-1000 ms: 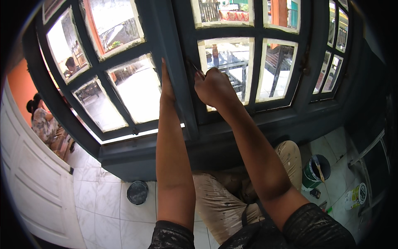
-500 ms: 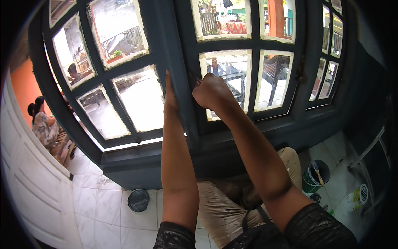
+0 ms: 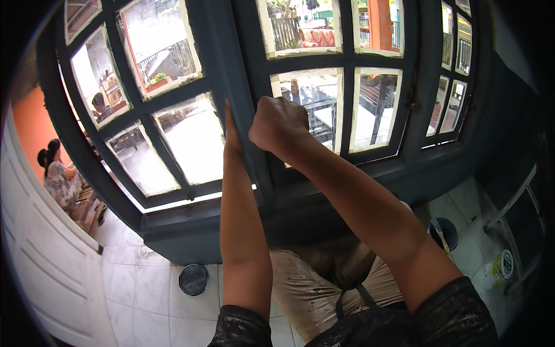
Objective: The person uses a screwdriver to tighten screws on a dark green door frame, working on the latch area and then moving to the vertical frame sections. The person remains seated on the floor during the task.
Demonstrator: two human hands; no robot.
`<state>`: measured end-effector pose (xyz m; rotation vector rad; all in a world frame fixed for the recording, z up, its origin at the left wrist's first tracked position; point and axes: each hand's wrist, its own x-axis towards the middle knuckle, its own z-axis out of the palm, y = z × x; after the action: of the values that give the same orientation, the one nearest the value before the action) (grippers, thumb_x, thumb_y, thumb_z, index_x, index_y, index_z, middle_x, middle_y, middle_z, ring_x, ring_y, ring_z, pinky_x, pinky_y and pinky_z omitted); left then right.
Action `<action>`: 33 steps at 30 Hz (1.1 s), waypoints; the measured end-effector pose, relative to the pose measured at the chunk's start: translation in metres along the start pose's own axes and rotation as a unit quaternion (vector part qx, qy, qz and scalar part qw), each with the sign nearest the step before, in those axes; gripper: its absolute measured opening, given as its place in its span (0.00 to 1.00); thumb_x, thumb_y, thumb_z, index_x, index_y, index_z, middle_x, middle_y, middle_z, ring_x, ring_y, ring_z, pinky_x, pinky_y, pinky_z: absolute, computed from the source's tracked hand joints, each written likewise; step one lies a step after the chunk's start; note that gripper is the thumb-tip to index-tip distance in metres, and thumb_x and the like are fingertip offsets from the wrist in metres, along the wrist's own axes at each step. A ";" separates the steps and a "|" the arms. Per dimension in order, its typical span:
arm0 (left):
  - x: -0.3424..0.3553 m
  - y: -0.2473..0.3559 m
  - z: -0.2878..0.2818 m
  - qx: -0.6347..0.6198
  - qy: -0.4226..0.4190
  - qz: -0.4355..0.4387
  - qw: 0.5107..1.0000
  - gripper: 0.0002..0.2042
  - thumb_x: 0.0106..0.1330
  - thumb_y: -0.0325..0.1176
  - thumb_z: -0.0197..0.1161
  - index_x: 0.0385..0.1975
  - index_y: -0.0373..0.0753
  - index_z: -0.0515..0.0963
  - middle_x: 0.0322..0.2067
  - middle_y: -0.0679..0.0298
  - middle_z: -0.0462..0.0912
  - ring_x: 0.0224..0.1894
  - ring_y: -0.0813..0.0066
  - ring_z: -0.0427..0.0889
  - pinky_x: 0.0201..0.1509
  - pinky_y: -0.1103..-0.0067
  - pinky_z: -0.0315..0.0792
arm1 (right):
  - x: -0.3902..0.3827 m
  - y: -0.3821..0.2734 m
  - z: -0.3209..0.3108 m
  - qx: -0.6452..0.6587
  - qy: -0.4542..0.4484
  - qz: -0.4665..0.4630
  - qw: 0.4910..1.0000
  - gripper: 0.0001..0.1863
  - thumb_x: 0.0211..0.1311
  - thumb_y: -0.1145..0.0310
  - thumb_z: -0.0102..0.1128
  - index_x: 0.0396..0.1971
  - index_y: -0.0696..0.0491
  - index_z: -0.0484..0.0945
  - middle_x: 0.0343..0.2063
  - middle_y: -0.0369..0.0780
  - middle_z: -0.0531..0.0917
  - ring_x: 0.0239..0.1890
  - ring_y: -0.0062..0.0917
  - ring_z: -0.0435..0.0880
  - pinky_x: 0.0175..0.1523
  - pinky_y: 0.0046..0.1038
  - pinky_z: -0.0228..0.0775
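My left hand (image 3: pixel 232 134) lies against the dark grey centre post (image 3: pixel 225 63) of the window, seen edge-on, with one finger stretched upward. To its right, my right hand (image 3: pixel 280 122) is curled into a fist in front of the right window sash (image 3: pixel 300 61). Whatever that fist grips is hidden behind the knuckles. Pale strips of tape (image 3: pixel 309 70) border the glass panes, and the sash bars between them are dark grey.
A dark paint bucket (image 3: pixel 448 238) with a paintbrush (image 3: pixel 438 232) stands at right, beside a white-and-green can (image 3: pixel 498 269). A round dark lid or tub (image 3: pixel 193 280) is on the white floor tiles. Another person (image 3: pixel 61 180) sits far left, past a white door (image 3: pixel 49 254).
My right fist has shifted left and slightly up, closer to the centre post, and its forearm now covers part of the bucket. My left hand stays on the post.
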<state>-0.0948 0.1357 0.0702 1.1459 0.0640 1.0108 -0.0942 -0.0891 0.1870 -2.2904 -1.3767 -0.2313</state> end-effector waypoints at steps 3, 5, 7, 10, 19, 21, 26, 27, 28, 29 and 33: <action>-0.007 0.004 -0.001 -0.029 -0.030 -0.024 0.999 0.41 0.74 0.72 0.39 0.63 0.39 0.76 0.56 0.56 0.83 0.56 0.60 0.83 0.64 0.66 0.76 | 0.000 0.018 0.006 0.141 -0.044 0.048 0.988 0.23 0.64 0.62 0.56 0.55 0.59 0.80 0.52 0.51 0.86 0.54 0.42 0.87 0.62 0.39 0.77; -0.009 0.005 -0.008 -0.048 -0.058 -0.040 0.996 0.41 0.74 0.72 0.39 0.63 0.39 0.76 0.56 0.56 0.83 0.55 0.60 0.84 0.63 0.66 0.77 | -0.006 0.024 0.013 0.202 -0.034 0.041 0.978 0.26 0.64 0.65 0.56 0.60 0.62 0.78 0.52 0.52 0.86 0.51 0.42 0.89 0.56 0.38 0.82; -0.011 0.008 -0.008 -0.040 -0.086 -0.038 0.995 0.41 0.74 0.72 0.39 0.64 0.39 0.75 0.56 0.55 0.83 0.54 0.60 0.84 0.62 0.67 0.78 | -0.015 0.035 0.016 0.372 -0.101 0.099 0.918 0.28 0.64 0.66 0.54 0.62 0.65 0.73 0.51 0.54 0.85 0.50 0.48 0.88 0.57 0.38 0.81; -0.014 0.003 0.006 -0.039 -0.059 -0.052 0.996 0.41 0.74 0.72 0.39 0.64 0.38 0.75 0.55 0.55 0.84 0.54 0.61 0.84 0.61 0.66 0.78 | -0.014 0.051 0.035 0.345 -0.019 0.063 0.936 0.25 0.65 0.66 0.53 0.57 0.67 0.75 0.46 0.54 0.86 0.48 0.48 0.89 0.49 0.38 0.84; -0.016 0.011 0.002 -0.010 -0.070 -0.032 0.997 0.42 0.74 0.73 0.37 0.60 0.38 0.78 0.50 0.57 0.85 0.50 0.63 0.85 0.57 0.69 0.80 | 0.007 0.043 0.027 0.462 -0.035 0.139 0.875 0.15 0.71 0.62 0.57 0.27 0.57 0.76 0.19 0.39 0.77 0.17 0.21 0.76 0.19 0.27 0.62; -0.019 0.012 0.010 -0.018 -0.117 -0.019 0.993 0.42 0.74 0.73 0.37 0.58 0.38 0.79 0.48 0.57 0.86 0.49 0.64 0.86 0.55 0.69 0.81 | 0.010 0.054 0.028 0.551 -0.069 0.152 0.818 0.17 0.72 0.62 0.58 0.24 0.54 0.71 0.18 0.38 0.75 0.14 0.19 0.72 0.17 0.26 0.56; -0.022 0.016 0.015 -0.057 -0.159 -0.025 0.985 0.41 0.74 0.72 0.37 0.55 0.37 0.80 0.44 0.56 0.87 0.46 0.64 0.86 0.50 0.70 0.82 | -0.002 0.049 0.029 0.603 -0.066 0.167 0.777 0.13 0.70 0.65 0.57 0.32 0.60 0.72 0.22 0.39 0.75 0.19 0.20 0.73 0.20 0.26 0.61; -0.023 0.016 0.017 -0.057 -0.143 -0.035 0.988 0.41 0.74 0.72 0.37 0.55 0.37 0.81 0.44 0.56 0.87 0.46 0.64 0.86 0.50 0.70 0.82 | -0.001 0.048 0.031 0.597 -0.060 0.169 0.782 0.13 0.70 0.65 0.56 0.32 0.60 0.72 0.21 0.39 0.75 0.18 0.20 0.73 0.20 0.26 0.61; -0.025 0.018 0.018 -0.054 -0.126 -0.043 0.990 0.41 0.75 0.72 0.37 0.54 0.37 0.81 0.43 0.56 0.87 0.45 0.64 0.86 0.50 0.70 0.82 | 0.000 0.046 0.033 0.593 -0.055 0.168 0.786 0.12 0.70 0.65 0.56 0.32 0.60 0.72 0.21 0.39 0.74 0.18 0.20 0.73 0.20 0.26 0.61; -0.026 0.018 0.018 -0.055 -0.118 -0.044 0.990 0.40 0.75 0.72 0.38 0.55 0.37 0.80 0.44 0.56 0.87 0.46 0.65 0.86 0.50 0.70 0.82 | 0.001 0.046 0.034 0.579 -0.061 0.164 0.796 0.12 0.69 0.66 0.56 0.32 0.60 0.72 0.21 0.39 0.74 0.18 0.21 0.73 0.19 0.26 0.61; -0.028 0.020 0.025 -0.039 -0.093 -0.029 0.994 0.40 0.75 0.72 0.38 0.58 0.39 0.79 0.48 0.57 0.86 0.47 0.65 0.86 0.50 0.70 0.82 | 0.015 0.047 0.034 0.525 -0.054 0.171 0.832 0.12 0.65 0.67 0.54 0.31 0.62 0.75 0.21 0.42 0.77 0.17 0.25 0.75 0.19 0.28 0.64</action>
<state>-0.1109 0.0990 0.0847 1.1552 -0.0888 0.8442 -0.0493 -0.0798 0.1491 -1.5282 -0.7603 0.6377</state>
